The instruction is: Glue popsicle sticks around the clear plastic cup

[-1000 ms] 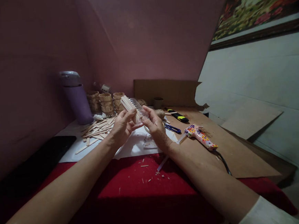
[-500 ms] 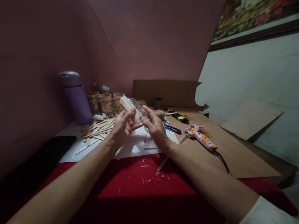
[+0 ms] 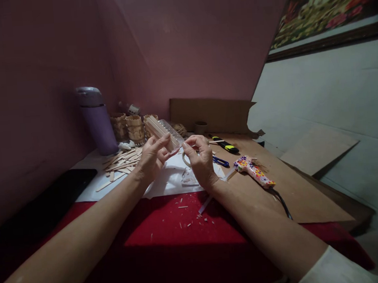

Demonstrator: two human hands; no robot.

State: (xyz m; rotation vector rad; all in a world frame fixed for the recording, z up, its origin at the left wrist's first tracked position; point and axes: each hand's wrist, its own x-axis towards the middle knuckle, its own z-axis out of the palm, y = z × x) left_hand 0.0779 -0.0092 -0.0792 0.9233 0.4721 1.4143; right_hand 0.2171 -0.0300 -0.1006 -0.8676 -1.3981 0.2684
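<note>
My left hand (image 3: pixel 154 156) is closed around a clear ribbed plastic container (image 3: pixel 171 130), tilted above the table. Several pale craft sticks (image 3: pixel 158 129) lie side by side along its left side, with my thumb over their lower part. Close to the container's lower right end, my right hand (image 3: pixel 201 160) has its thumb and fingertips pinched together. What is between them, if anything, is too small to make out. Beneath the hands, a roll of tape (image 3: pixel 186 160) shows partly behind the right hand.
Loose craft sticks (image 3: pixel 125 161) are piled on white paper left of the hands, before stick-covered cups (image 3: pixel 135 130) and a purple bottle (image 3: pixel 99 129). To the right lie a blue cutter (image 3: pixel 221 161), a black-yellow cutter (image 3: pixel 227 146) and a flowered glue gun (image 3: pixel 253 171) on cardboard.
My right hand has drawn back slightly to the right from the container, its fingers now pinched rather than resting along it. The left hand still holds the container, moved slightly left.
</note>
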